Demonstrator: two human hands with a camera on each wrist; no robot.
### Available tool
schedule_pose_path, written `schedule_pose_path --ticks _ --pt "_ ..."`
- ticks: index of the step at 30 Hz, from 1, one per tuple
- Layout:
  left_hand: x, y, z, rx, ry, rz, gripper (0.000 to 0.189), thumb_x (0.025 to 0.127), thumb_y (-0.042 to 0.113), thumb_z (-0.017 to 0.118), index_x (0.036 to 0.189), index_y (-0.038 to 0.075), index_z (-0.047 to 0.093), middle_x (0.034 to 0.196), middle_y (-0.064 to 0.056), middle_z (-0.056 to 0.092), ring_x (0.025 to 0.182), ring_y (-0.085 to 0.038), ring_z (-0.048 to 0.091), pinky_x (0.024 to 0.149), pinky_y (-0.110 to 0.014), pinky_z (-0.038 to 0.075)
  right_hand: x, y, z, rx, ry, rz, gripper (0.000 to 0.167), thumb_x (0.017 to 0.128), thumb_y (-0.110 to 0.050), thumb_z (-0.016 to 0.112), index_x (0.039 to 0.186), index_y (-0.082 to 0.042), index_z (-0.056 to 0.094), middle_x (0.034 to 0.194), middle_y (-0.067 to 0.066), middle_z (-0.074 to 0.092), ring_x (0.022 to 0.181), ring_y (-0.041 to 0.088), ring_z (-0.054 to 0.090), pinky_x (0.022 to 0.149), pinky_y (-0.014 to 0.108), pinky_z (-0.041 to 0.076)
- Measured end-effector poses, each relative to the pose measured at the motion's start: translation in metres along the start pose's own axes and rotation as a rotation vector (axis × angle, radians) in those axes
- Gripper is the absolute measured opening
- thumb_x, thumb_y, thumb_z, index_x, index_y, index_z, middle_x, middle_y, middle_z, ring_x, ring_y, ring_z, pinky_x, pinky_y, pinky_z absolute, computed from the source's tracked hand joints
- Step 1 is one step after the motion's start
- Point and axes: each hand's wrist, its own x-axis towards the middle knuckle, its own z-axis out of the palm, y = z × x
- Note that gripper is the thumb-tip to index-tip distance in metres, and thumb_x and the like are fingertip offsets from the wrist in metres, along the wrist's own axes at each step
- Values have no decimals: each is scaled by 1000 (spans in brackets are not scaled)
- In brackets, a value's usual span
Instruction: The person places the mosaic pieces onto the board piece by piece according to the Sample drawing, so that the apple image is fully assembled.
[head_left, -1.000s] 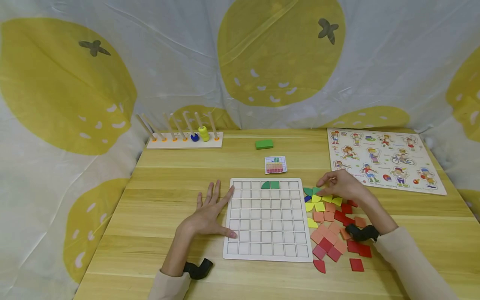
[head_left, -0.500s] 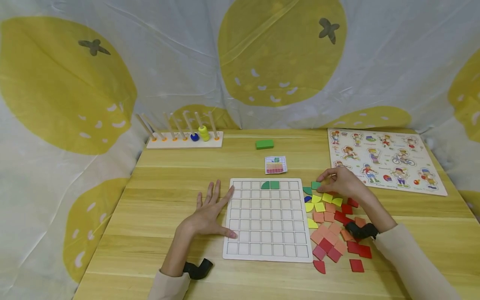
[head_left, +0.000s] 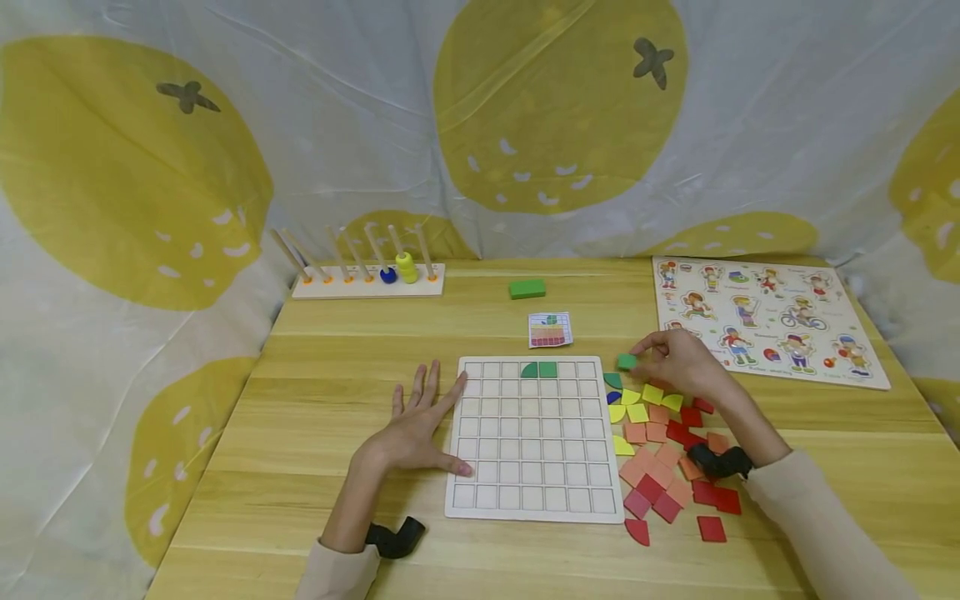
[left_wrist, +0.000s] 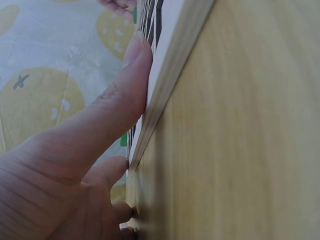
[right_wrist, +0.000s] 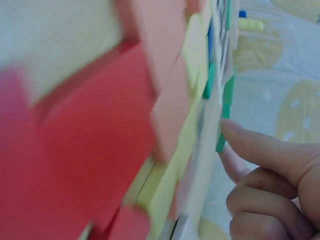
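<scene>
My right hand [head_left: 681, 364] pinches a green square tile [head_left: 626, 362] between thumb and fingers, above the far end of the loose tiles. In the right wrist view this tile [right_wrist: 220, 142] shows edge-on at the thumb tip. My left hand [head_left: 412, 437] lies with spread fingers along the left side of the white grid board [head_left: 531, 429]; its thumb [left_wrist: 135, 65] touches the rim in the left wrist view. A green quarter-circle tile [head_left: 530, 370] and a green square [head_left: 548, 370] sit side by side in the board's top row.
Loose yellow, orange and red tiles [head_left: 652, 475] lie right of the board, near a green quarter-circle tile [head_left: 612, 381]. Beyond the board are a pattern card [head_left: 550, 330], a green block [head_left: 527, 289], a peg stand [head_left: 367, 287] and a picture puzzle board [head_left: 772, 321].
My right hand has lifted the green square tile from the far end of the pile and moved it slightly left and away. The left hand stays in place.
</scene>
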Motion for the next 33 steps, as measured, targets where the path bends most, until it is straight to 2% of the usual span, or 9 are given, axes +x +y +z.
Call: schedule_pose_path --ticks 5,13,18,27,33 --pt "0 -1 0 3 0 -5 134 71 55 91 168 24 3 170 -20 -27 157 -42 -27 121 -72 -17 2 -20 11 62 -18 -59 24 93 -16 77 113 -1 75 63 -1 38 49 11 31 46 25 29" --pt "-1 -2 0 -3 2 -3 134 71 55 90 168 25 3 169 -20 -26 157 -42 -27 121 -73 -16 16 -66 54 80 -95 -116 23 89 -12 81 109 -3 77 62 -3 33 57 14 27 57 27 29" --pt "0 -2 0 -6 2 4 134 71 56 90 168 25 3 170 -20 -26 157 -42 -26 121 -72 -16 22 -83 75 80 -127 -126 21 84 -10 86 102 -3 78 55 -4 32 54 12 27 55 25 27" --pt "1 -1 0 1 6 3 134 70 56 91 168 25 4 170 -20 -26 157 -42 -26 121 -72 -16 24 -90 86 71 -122 -81 25 81 -11 88 101 -4 76 55 -5 34 52 11 32 53 24 28" --pt "0 -1 0 2 3 -2 134 71 55 91 168 25 4 170 -20 -26 158 -42 -25 122 -72 -16 25 -86 88 102 -132 -87 19 81 -8 88 99 -8 81 55 -5 35 53 12 31 53 23 27"
